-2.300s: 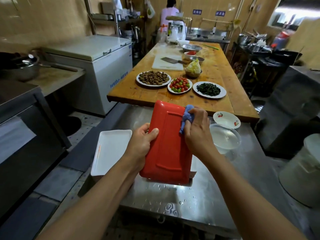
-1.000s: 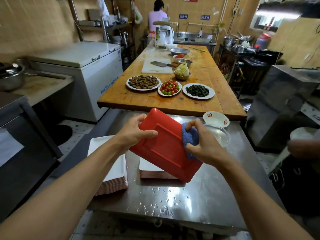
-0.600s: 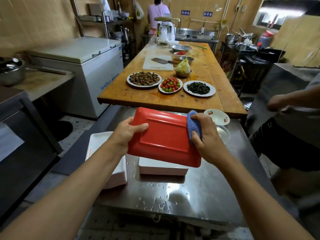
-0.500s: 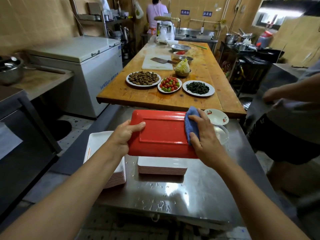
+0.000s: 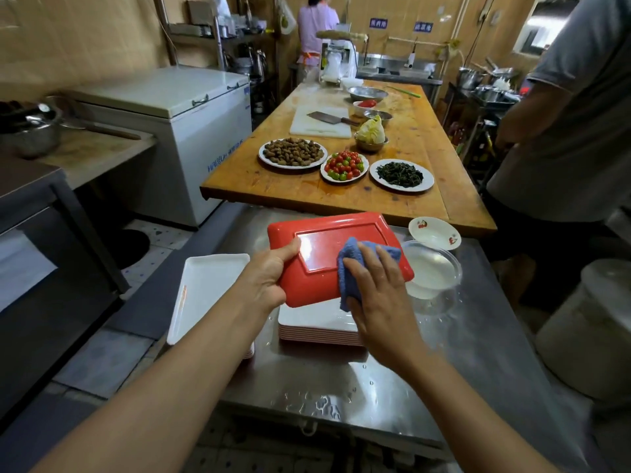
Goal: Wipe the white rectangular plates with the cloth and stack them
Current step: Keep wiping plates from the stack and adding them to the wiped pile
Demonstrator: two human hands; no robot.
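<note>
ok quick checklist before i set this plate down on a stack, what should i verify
1. Plate held firmly: ok. The left hand grips the left edge of the plate, red underside up.
2. Cloth on the plate: ok. The right hand presses the blue cloth on the underside.
3. Underside dry: cannot tell; glare hides any moisture.
4. White face wiped: cannot tell; it faces down.
5. Landing spot free: ok. The left stack shows a bare white top; the middle stack sits right under the plate.
6. Surroundings: not ok. Water drops lie on the steel table, and a clear bowl sits close on the right.
</note>
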